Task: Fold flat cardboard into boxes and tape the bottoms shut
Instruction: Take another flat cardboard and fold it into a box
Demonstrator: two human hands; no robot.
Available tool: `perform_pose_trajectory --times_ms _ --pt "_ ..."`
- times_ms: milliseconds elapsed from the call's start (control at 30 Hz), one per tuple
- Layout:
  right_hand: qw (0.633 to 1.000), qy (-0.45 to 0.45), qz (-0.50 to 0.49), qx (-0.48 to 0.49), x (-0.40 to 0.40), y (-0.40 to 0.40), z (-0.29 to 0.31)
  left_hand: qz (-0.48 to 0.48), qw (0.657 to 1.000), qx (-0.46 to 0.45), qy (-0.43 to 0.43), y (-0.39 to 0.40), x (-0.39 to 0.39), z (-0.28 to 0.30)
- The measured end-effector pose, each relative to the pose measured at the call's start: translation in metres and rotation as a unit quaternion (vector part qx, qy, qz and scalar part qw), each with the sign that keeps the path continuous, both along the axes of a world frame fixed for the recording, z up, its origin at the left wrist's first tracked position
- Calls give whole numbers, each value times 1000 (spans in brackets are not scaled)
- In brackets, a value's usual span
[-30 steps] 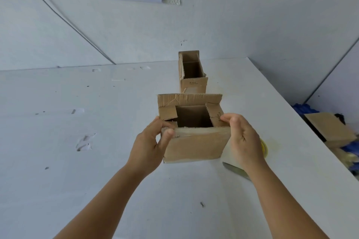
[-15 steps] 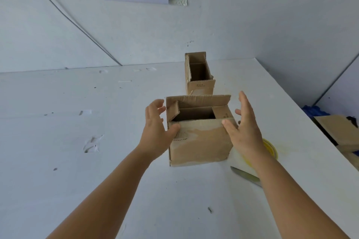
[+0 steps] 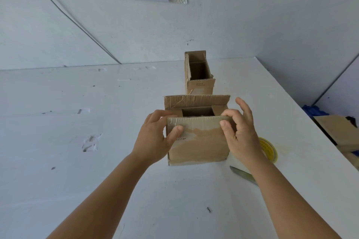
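Two hands, left (image 3: 155,139) and right (image 3: 240,137), are curled on the near flap of an open box (image 3: 196,147) at the white table's (image 3: 77,161) centre; a second box (image 3: 199,75) is set at 12 o'clock by grey walls (image 3: 252,15).

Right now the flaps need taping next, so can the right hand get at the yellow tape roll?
Probably yes. The tape roll lies flat on the table just beside the right hand, with nothing between; that hand need only let go of the near box.
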State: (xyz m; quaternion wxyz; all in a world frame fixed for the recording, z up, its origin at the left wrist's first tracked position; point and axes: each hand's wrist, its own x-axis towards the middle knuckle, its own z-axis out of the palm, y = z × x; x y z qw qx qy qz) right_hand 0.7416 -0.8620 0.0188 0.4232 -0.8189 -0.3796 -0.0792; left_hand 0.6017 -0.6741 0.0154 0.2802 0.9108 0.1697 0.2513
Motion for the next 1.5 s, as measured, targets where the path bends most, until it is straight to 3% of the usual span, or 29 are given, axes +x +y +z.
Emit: perform_pose_trajectory --times_ms 167,400,700,933,1100,1233,1500 --pt "995 28 56 -81 8 5 9 26 999 -43 -18 -2 2 5" --pt "996 -19 12 -81 16 3 4 11 991 -131 -19 -3 5 14" --pt "998 7 -29 -54 11 0 2 16 1000 13 11 0 2 1" --pt "997 0 -51 -64 6 1 0 19 997 51 54 -3 1 5" --pt "996 -10 -54 -64 3 0 -2 2 987 125 98 -9 -1 13" --pt "996 42 -66 -33 -3 0 -4 -7 977 138 159 -25 -2 11" --pt "995 92 -19 -40 3 -7 -2 -9 952 232 202 -46 15 22"
